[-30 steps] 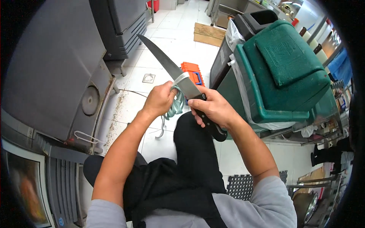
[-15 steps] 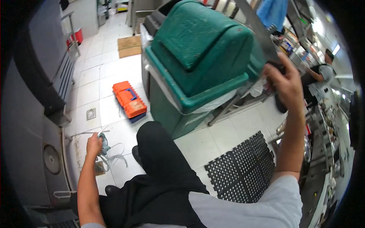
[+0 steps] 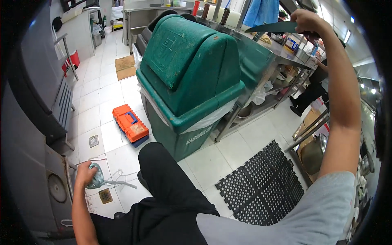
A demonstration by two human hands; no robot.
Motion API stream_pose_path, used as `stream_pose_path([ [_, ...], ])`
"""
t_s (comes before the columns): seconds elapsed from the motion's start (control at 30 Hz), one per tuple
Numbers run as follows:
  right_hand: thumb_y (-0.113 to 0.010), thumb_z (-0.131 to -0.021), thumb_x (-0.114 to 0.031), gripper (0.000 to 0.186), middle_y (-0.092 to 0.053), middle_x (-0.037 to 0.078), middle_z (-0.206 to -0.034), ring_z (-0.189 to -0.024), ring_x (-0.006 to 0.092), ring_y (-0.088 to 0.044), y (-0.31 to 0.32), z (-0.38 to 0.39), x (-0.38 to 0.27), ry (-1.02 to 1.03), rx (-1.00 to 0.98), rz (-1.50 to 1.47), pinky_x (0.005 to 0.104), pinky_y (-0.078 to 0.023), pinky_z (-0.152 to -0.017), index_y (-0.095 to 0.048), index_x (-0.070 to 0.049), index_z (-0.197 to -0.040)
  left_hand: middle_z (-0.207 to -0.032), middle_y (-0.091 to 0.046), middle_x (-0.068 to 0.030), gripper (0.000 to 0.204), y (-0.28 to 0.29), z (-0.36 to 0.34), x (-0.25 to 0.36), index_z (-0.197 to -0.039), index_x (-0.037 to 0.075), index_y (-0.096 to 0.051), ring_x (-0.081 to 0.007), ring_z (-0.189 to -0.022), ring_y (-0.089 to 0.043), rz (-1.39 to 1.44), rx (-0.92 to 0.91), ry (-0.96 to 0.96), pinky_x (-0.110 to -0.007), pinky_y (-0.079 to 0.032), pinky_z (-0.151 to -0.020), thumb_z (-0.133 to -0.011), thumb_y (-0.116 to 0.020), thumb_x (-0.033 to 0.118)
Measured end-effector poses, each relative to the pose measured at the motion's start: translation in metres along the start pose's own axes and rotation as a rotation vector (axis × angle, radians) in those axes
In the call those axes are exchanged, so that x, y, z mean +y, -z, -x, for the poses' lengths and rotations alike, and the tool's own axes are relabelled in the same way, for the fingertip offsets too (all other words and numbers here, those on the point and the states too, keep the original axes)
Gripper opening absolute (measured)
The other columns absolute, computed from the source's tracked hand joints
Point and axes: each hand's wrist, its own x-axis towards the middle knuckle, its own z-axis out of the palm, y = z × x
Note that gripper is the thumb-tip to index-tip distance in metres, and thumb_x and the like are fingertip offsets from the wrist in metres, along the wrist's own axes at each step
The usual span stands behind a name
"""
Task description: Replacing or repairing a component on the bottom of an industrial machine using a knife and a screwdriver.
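Observation:
My right hand (image 3: 307, 21), raised high at the upper right, is closed around the handle of a knife (image 3: 272, 27). Its long dark blade points left, in front of the steel counter and a hanging blue cloth. Low at the left, my left hand (image 3: 84, 174) grips a bundle of pale grey-green strips (image 3: 97, 178). Loose ends of the strips trail to the right over the white floor tiles. The fingers of that hand are partly hidden by the bundle.
A green swing-lid bin (image 3: 192, 81) stands ahead. Left of it, an orange toolbox (image 3: 130, 123) lies on the floor. A black perforated mat (image 3: 261, 183) is at the right. A steel counter (image 3: 261, 47) runs behind the bin; another person (image 3: 316, 83) stands beyond it.
My right hand has risen beside the bin, and the knife's blade now points left in plain sight. My left hand still holds the strips, slightly lower and further left. The view has shifted.

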Motion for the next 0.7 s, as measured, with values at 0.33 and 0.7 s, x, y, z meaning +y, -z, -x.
stream_pose_path([
  [0.33, -0.068, -0.089, -0.041, 0.035, -0.063, 0.006, -0.076, -0.067, 0.0197, -0.059, 0.047, -0.103, 0.059, 0.099, -0.558, 0.266, 0.0365, -0.048, -0.059, -0.068, -0.006, -0.086, -0.079, -0.064, -0.0263, 0.030, -0.017, 0.022, -0.051, -0.083, -0.005, -0.062, -0.0379, -0.072, -0.064, 0.004, 0.031, 0.079, -0.046, -0.049, -0.067, -0.076, -0.067, 0.024],
  [0.7, -0.073, -0.087, -0.034, 0.049, -0.059, 0.014, -0.113, -0.098, 0.0246, -0.060, 0.005, -0.166, -0.029, -0.461, -0.167, -1.096, 0.0478, -0.053, -0.077, -0.052, -0.006, -0.120, -0.077, -0.067, -0.0230, 0.042, -0.018, 0.059, -0.053, -0.118, 0.006, -0.064, -0.0345, -0.074, -0.068, -0.007, -0.078, 0.194, -0.043, -0.053, -0.070, -0.077, -0.072, 0.014],
])
